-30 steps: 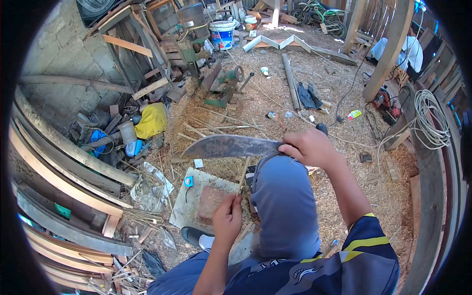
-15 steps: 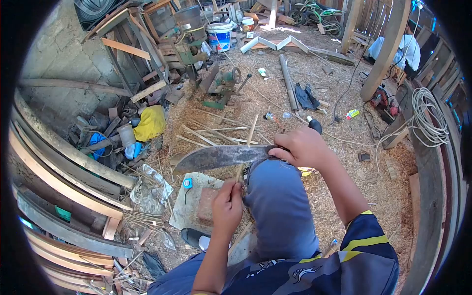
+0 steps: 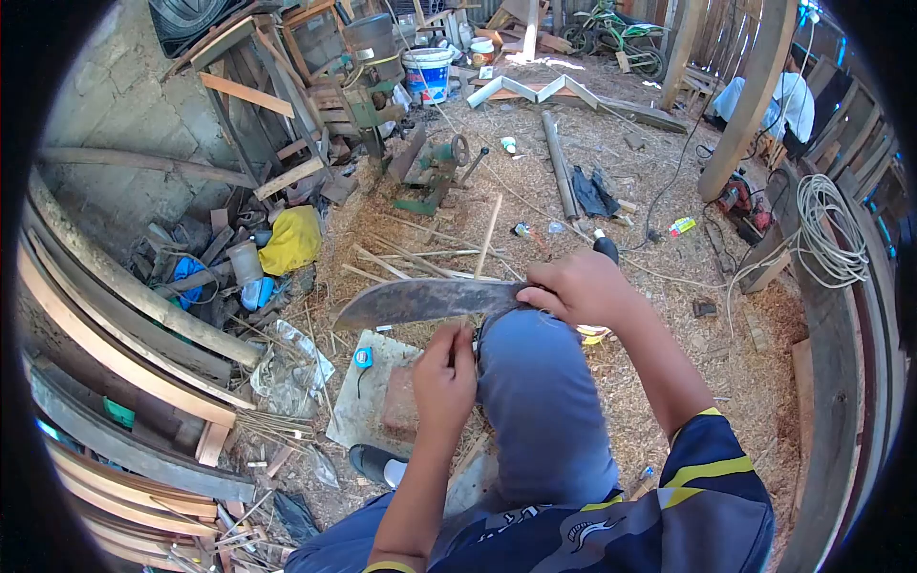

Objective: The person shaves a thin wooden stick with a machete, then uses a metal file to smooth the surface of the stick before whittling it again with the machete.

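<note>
My right hand (image 3: 581,286) is closed around the handle of a machete (image 3: 420,302), resting by my raised knee (image 3: 544,382). The broad blade points left, across the view. Just below the blade, my left hand (image 3: 447,368) pinches a thin wooden stick (image 3: 489,239), whose upper part sticks out beyond the blade. The blade hides the stick's middle, and my fingers cover its lower end. More thin sticks (image 3: 420,258) lie on the shavings past the blade.
A flat board (image 3: 368,401) with a blue tape measure (image 3: 363,357) lies at the lower left. Ahead stands a green metal machine (image 3: 430,177). Curved timbers (image 3: 124,267) line the left side. A wooden post (image 3: 750,105) and a crouching person (image 3: 791,105) are at the right.
My left hand has moved up a little, closer to the blade, and the stick reaches farther past it. The blade's tip has shifted slightly upward.
</note>
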Demonstrator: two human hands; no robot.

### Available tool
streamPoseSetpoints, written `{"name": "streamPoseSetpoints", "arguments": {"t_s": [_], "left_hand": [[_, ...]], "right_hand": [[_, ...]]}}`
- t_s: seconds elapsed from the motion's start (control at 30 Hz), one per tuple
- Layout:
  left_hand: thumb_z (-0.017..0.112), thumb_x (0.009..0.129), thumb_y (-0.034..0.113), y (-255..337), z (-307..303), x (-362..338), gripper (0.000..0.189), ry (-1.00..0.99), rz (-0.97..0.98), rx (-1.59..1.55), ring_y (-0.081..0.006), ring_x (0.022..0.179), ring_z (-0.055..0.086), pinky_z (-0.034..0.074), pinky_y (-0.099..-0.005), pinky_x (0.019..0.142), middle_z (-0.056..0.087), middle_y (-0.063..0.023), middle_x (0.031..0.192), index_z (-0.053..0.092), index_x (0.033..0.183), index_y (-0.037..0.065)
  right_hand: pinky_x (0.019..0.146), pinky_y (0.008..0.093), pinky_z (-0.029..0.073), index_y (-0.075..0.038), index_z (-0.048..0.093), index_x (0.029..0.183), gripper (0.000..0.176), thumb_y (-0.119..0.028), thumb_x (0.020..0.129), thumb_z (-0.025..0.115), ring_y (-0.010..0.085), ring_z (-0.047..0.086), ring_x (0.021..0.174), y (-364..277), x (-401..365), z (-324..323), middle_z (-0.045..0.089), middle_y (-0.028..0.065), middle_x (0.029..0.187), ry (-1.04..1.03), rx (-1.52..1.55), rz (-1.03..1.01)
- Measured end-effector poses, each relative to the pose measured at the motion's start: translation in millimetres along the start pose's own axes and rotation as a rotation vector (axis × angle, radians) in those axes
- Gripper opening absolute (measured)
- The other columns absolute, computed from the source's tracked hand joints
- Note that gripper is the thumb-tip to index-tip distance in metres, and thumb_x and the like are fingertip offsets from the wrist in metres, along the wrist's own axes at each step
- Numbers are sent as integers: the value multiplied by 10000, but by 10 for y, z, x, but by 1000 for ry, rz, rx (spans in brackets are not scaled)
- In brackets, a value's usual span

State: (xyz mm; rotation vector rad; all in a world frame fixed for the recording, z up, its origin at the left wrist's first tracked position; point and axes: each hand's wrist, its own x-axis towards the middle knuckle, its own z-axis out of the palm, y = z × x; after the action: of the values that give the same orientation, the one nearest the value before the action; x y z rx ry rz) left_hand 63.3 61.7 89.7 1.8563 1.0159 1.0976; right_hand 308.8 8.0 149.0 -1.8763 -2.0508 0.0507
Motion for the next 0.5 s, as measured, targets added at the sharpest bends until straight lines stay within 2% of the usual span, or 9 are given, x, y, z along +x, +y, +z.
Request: {"name": "streamPoseSetpoints", "arguments": {"t_s": [0.17,0.37,0.5], "left_hand": [[678,1033,96,34,-25,42,108,-15,68,-36,-248,673,680,517,-361,649,692,-179,789,713,1045,-6],[688,1023,89,-267,-372,-558,88,-28,9,123,-252,621,662,514,-368,617,689,-163,770,720,1044,10],[687,1025,98,-369,-411,-686,87,-41,-76,108,-224,592,637,500,-357,595,678,-153,751,720,1036,19]], "right_hand": [[673,531,539,-116,693,882,471,-548,1037,586,420,700,720,0,16,19,692,167,742,22,0,-21],[687,530,531,-111,692,896,446,-513,1050,577,418,700,754,125,-80,27,695,173,760,28,37,17],[693,544,525,-114,700,918,435,-505,1056,569,425,697,763,152,-74,54,694,180,762,5,70,48]]}}
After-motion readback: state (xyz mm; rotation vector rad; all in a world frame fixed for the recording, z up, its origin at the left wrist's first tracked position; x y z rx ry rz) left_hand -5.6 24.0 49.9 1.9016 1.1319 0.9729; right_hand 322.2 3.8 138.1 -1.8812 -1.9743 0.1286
